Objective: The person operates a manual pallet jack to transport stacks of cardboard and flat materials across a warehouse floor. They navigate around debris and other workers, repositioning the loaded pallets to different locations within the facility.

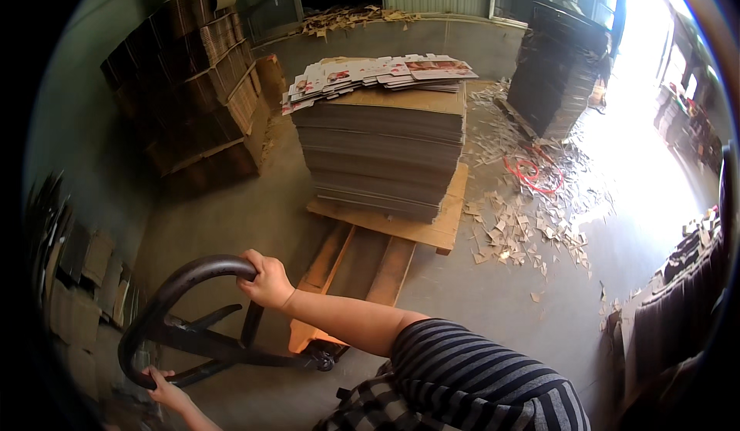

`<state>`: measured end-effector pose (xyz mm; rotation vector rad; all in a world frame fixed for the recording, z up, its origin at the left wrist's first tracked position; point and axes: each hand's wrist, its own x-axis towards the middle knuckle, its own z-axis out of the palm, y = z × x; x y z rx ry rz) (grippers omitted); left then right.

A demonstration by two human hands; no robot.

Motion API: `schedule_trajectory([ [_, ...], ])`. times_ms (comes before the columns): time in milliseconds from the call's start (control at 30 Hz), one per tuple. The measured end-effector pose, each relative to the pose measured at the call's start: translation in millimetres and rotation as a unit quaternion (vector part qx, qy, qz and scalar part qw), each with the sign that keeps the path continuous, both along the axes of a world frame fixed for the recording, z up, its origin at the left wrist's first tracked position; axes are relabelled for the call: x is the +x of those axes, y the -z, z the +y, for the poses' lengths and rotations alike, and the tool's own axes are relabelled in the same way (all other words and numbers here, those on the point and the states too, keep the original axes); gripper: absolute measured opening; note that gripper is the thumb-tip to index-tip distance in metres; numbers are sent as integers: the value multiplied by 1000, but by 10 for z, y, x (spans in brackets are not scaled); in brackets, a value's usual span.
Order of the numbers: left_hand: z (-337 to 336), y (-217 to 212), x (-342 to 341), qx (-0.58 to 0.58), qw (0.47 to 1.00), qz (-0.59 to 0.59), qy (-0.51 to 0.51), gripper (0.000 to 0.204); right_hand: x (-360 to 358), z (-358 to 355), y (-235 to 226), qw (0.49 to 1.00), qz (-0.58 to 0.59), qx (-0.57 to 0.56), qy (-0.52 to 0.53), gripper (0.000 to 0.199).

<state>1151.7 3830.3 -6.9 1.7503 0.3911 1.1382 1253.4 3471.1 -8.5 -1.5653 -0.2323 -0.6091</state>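
We grip the pallet jack's looped handle [181,296] with both hands, right hand [266,278] closed over its top, left hand [166,391] closed at its lower bend, for steering leverage. Its orange forks [351,269] sit under the stacked cardboard sheets [385,146]. Cardboard scraps [524,231] litter the concrete floor [493,300] of a warehouse.

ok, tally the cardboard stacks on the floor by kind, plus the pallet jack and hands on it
Flat brown sheet stack with printed sheets on top: 1
Bundled brown stack at left: 1
Dark stack at back right: 1
Pallet jack: 1
Hands on its handle: 2, left hand, right hand
Total: 6
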Motion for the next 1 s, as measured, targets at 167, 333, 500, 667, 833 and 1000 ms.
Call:
schedule_trajectory([
  [167, 623, 173, 1134, -6, 999, 9, 40, 18, 768, 468, 145, 998, -24, 12, 61, 23],
  [333, 1034, 129, 2271, 10, 996, -23, 81, 18, 1593, 794, 136, 993, -50, 12, 105, 25],
  [500, 1058, 46, 3252, 1, 992, 8, 124, 13, 2391, 1046, 160, 991, -31, 25, 128, 24],
  [667, 1516, 399, 4432, 15, 986, 8, 165, 10, 3092, 1268, 365, 985, -28, 0, 170, 22],
  [833, 1626, 343, 5371, -16, 966, -5, 256, 9, 3710, 1574, 412, 971, -20, -18, 236, 23],
  [1000, 1729, 460, 6428, -63, 931, 49, 357, 10, 4021, 1869, 519, 961, -3, -12, 276, 24],
])
